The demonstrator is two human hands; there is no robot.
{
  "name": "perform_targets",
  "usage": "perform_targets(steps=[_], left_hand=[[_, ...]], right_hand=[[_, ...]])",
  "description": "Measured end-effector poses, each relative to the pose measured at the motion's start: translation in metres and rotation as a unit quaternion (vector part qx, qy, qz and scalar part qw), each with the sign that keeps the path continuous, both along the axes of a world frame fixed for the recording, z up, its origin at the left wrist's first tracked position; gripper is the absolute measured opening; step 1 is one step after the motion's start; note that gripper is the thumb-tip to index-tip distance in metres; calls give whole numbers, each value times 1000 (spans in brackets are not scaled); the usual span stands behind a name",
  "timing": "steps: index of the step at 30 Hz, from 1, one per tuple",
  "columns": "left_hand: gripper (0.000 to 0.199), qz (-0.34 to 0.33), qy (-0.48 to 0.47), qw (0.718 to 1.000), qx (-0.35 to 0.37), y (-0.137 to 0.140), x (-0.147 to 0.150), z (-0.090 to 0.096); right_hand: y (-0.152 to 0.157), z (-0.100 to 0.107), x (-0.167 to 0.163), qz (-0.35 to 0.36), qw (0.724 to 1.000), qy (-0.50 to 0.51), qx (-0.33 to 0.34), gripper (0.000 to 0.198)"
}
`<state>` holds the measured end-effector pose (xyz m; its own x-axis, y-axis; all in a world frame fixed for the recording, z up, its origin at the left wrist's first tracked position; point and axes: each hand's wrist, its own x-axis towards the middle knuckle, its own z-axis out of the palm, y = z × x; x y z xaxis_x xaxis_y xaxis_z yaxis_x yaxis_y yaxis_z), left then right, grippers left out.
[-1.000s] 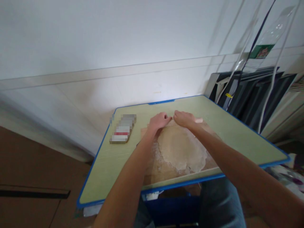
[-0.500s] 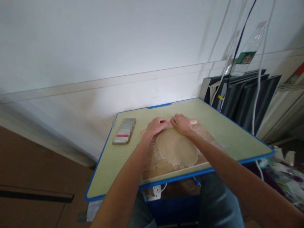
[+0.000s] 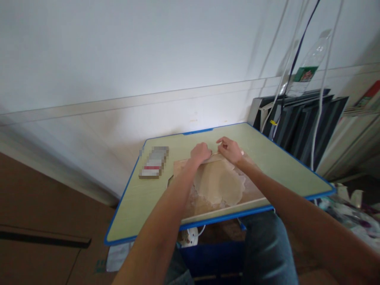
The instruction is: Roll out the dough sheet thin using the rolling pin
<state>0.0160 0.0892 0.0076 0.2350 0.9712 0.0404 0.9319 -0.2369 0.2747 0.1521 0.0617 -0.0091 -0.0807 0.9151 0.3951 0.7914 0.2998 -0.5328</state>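
Two hands (image 3: 201, 152) (image 3: 230, 150), fingers (image 3: 220, 140) curled, touching dough (image 3: 219, 180).

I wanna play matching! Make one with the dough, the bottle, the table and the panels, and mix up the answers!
Things:
1. dough
2. bottle
3. table
4. panels

Clues:
A. yellowish-green top, blue edge
B. dark, beside the table
C. pale, spread on the board
D. see-through, green label

Pairs: 1-C, 2-D, 3-A, 4-B
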Motion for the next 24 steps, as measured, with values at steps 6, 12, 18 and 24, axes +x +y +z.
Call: perform_targets(steps=[6,12,18,24], left_hand=[[39,-19,39,998,42,-22,3,-9],[40,-33,106,988,108,-46,6,-6],[36,-24,108,981,162,-66,10,-11],[35,-31,99,982,160,-73,10,-14]], right_hand=[[7,13,-15,-60,983,-169,-33,36],[-6,7,-19,-61,954,-272,-107,32],[-31,11,-16,-30,937,-330,-112,31],[-47,21,-21,-30,933,-342,-109,33]])
